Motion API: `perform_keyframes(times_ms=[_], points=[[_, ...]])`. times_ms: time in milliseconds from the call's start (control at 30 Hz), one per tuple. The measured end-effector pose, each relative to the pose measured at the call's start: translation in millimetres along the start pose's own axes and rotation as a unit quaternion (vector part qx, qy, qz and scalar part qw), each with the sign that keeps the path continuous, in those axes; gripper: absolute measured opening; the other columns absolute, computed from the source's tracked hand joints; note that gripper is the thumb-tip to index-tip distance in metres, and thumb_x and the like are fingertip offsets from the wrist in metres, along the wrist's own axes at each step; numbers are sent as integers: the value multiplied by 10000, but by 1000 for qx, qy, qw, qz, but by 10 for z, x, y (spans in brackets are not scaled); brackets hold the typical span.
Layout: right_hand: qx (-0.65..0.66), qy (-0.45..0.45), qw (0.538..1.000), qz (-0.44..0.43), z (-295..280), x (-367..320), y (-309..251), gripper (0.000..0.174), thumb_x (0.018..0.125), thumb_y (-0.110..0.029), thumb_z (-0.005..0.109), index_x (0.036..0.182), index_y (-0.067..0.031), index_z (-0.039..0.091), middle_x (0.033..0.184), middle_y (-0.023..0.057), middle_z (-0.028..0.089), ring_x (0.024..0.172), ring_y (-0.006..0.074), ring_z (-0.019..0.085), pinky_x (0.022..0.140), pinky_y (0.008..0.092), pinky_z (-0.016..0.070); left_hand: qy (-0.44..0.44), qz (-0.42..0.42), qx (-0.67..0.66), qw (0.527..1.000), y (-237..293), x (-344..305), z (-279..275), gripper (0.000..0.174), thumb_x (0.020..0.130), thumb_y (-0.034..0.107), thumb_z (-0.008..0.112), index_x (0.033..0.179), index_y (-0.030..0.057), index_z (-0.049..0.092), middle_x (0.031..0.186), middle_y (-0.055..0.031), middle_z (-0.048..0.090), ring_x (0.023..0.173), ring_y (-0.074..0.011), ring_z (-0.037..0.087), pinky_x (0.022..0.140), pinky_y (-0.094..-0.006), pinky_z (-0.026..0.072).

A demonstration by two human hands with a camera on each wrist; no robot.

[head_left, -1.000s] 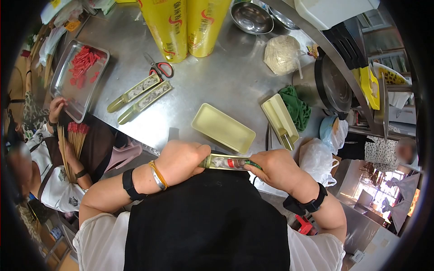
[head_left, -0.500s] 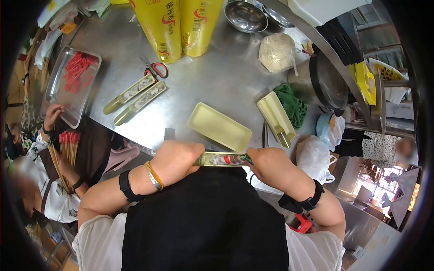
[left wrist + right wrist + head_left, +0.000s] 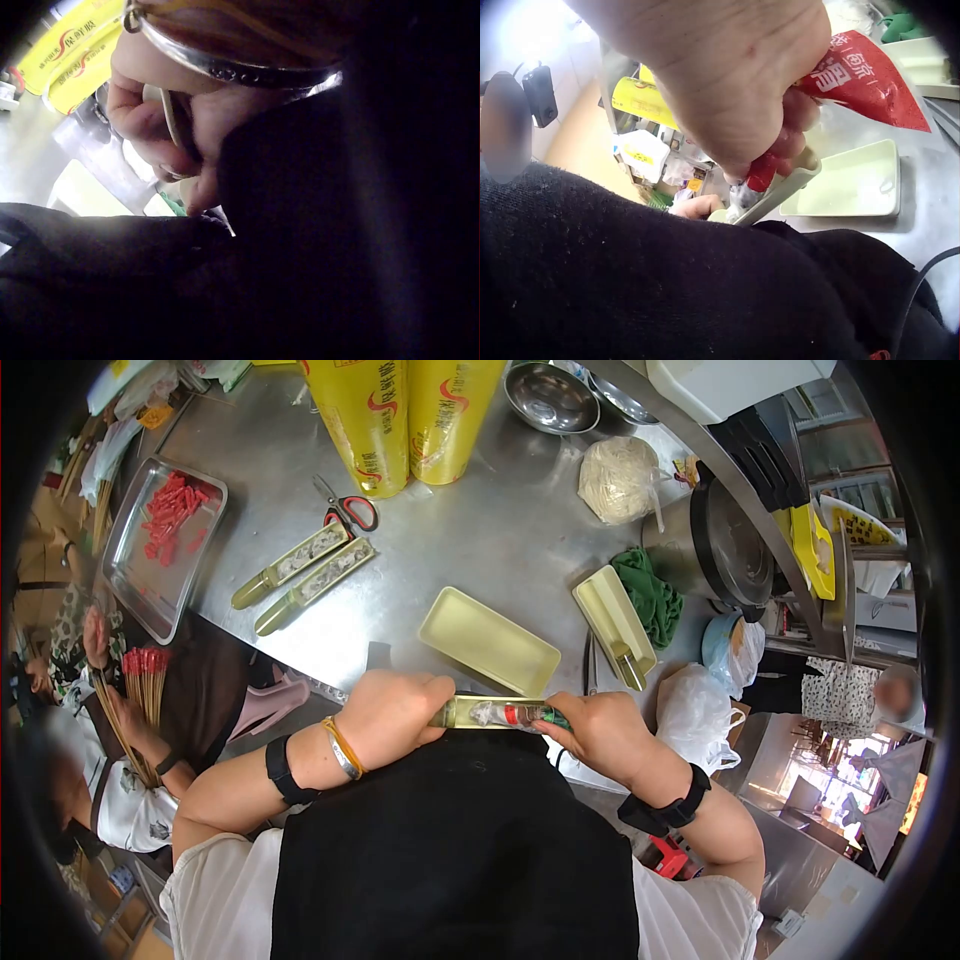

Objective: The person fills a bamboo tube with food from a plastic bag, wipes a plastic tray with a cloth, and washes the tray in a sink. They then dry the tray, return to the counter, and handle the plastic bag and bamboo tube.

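In the head view a narrow pale-green trough (image 3: 462,712) with greyish-white filling lies between both hands, close to the black apron. My left hand (image 3: 393,712) grips its left end, fingers curled round it, also in the left wrist view (image 3: 154,127). My right hand (image 3: 608,728) is at the other end. In the right wrist view its curled fingers hold a red packet (image 3: 874,82) with white lettering, whose lower part reaches into the trough (image 3: 784,189) against the filling. The palm hides part of the packet.
Beyond the hands stand a pale-green tray (image 3: 490,640) and a smaller container (image 3: 612,622). Two filled troughs (image 3: 315,588) lie by scissors (image 3: 352,510). Yellow rolls (image 3: 365,430), a metal tray (image 3: 150,580) of red pieces and a pot (image 3: 700,545) stand farther off. Another person sits left.
My right hand has shifted slightly along the trough, its thumb now stretched over the end. My left hand keeps its grip. The other person's hand has moved off the metal tray's edge.
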State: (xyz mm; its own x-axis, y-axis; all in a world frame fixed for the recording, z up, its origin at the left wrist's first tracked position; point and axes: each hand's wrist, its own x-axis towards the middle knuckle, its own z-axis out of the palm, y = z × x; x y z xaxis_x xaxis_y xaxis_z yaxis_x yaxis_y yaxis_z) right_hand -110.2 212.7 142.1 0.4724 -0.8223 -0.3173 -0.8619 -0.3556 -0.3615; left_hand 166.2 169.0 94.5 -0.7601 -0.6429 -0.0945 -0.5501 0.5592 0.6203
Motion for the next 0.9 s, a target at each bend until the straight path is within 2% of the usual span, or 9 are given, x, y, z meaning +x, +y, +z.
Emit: perform_keyframes(times_ms=[167, 233, 300, 333, 733, 900], points=[[41, 27, 998, -29, -26, -19, 31, 233, 870, -304, 673, 928, -78, 655, 583, 115, 577, 528, 321, 586, 488, 414, 443, 1, -1, 0, 1000, 13, 2, -18, 312, 667, 173, 771, 878, 84, 559, 734, -80, 609, 692, -295, 637, 567, -407, 501], [55, 38, 997, -40, -20, -25, 57, 214, 863, -281, 683, 930, -79, 663, 588, 115, 578, 532, 321, 585, 490, 413, 443, -6, 0, -11, 1000, 27, 6, -35, 330, 683, 173, 780, 866, 64, 528, 742, -103, 615, 694, -328, 630, 588, -431, 492], [73, 22, 996, -44, -22, -35, 92, 215, 908, -316, 610, 966, -109, 620, 627, 102, 604, 570, 329, 592, 504, 416, 456, -6, -2, -12, 1000, 28, 2, -34, 329, 683, 171, 779, 864, 63, 527, 742, -104, 615, 695, -329, 630, 588, -432, 491], [73, 22, 996, -45, -30, -37, 100, 215, 908, -316, 610, 966, -109, 620, 627, 102, 604, 570, 329, 592, 504, 416, 456, -5, -4, -13, 1000, 26, 1, -33, 327, 683, 170, 779, 862, 63, 527, 743, -105, 616, 697, -330, 630, 589, -432, 491], [116, 32, 992, -34, -47, -103, 214, 165, 898, -260, 625, 929, -99, 633, 626, 121, 598, 582, 343, 589, 513, 430, 445, -1, -15, -21, 1000, -11, -61, -53, 315, 684, 173, 775, 859, 78, 531, 741, -97, 617, 687, -331, 629, 573, -439, 478], [132, 12, 991, -2, -107, -83, 190, 147, 892, -243, 636, 904, -99, 658, 638, 119, 614, 588, 341, 595, 522, 413, 454, 6, -8, -13, 1000, -3, -56, -49, 291, 694, 181, 762, 856, 82, 542, 722, -89, 608, 670, -314, 626, 563, -421, 483]])
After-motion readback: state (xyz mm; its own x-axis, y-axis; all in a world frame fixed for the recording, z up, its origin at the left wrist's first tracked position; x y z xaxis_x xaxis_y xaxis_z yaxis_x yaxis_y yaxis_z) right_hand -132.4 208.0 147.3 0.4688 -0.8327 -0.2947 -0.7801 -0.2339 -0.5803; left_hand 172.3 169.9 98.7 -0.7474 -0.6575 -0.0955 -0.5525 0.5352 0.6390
